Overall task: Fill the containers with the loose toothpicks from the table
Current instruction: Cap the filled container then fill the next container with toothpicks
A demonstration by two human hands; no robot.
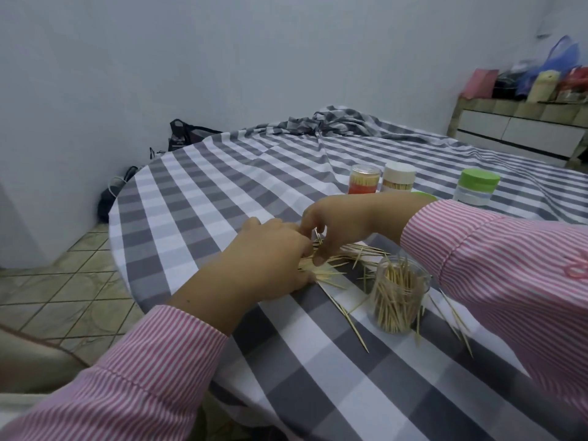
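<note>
A grey-checked cloth is covering the round surface [197,198]. Both hands, left [270,253] and right [343,224], are pinching loose toothpicks [337,254] beside the open jar [397,297]; aligning them first should ease dropping them in.

Grey-white checked tablecloth [197,198]; pink-white striped sleeves [496,265]; pale toothpicks [356,249]; green lid [479,179]; orange-red container [364,181].

No legible txt/labels on any container [399,178] or elsewhere.
</note>
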